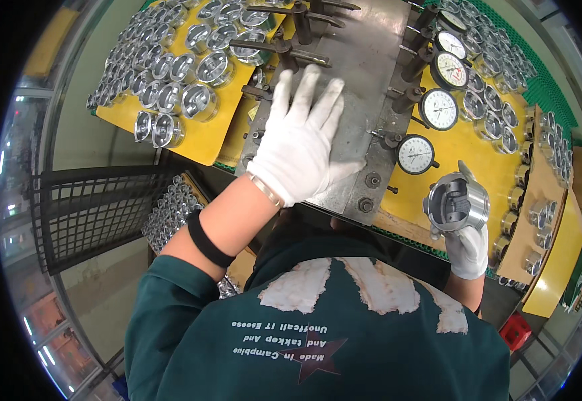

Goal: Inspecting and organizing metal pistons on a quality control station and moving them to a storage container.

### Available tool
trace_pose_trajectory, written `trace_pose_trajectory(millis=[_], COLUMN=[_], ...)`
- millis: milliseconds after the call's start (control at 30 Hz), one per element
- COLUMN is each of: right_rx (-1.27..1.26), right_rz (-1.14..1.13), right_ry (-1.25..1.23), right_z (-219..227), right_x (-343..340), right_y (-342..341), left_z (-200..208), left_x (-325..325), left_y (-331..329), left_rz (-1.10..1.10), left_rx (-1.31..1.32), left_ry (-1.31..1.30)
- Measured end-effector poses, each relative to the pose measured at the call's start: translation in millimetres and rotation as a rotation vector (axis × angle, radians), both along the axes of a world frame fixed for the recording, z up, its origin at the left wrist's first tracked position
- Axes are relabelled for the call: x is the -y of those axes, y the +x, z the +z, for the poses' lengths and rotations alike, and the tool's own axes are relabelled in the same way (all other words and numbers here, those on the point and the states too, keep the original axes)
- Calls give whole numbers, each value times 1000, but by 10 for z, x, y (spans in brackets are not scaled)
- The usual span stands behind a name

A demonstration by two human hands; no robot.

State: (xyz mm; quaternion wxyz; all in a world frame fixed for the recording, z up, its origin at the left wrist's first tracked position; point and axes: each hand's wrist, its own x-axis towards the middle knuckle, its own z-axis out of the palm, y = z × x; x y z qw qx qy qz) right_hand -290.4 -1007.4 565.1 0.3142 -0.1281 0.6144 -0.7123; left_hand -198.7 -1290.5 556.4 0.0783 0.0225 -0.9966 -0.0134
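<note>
In a white glove, my left hand (297, 137) lies flat with fingers spread on a grey metal plate (367, 87). Its fingertips reach toward the dark clamp post (284, 53) on the far side. My right hand (470, 252), also gloved, is closed around a silver engine piston (458, 202) at the right of the plate. The piston is tilted so its hollow inside shows; the fingers behind it are mostly hidden. Between plate and piston stands the nearest round dial gauge (415, 154), white-faced with a black rim.
More dial gauges (439, 109) line the plate's right edge. Rows of pistons (199, 101) cover a yellow board (197, 144) at left; others (490, 125) stand on the right. A black mesh basket (97, 214) sits lower left, a red bin (515, 332) lower right.
</note>
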Motion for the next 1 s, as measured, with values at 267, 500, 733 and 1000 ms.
trace_pose_trajectory(millis=[267, 500, 733, 1000], right_rx=[154, 75, 124, 128], right_rz=[-82, -140, 101, 600], right_ry=[-64, 47, 161, 260], right_z=[35, 132, 93, -38], right_x=[-167, -166, 145, 974], right_y=[19, 357, 794, 1392], left_z=[129, 76, -256, -736], left_x=[-35, 116, 392, 665], left_y=[334, 980, 1882, 2725], left_rz=[-355, -339, 35, 1003], left_rx=[65, 45, -220, -23], left_ry=[336, 350, 299, 1314])
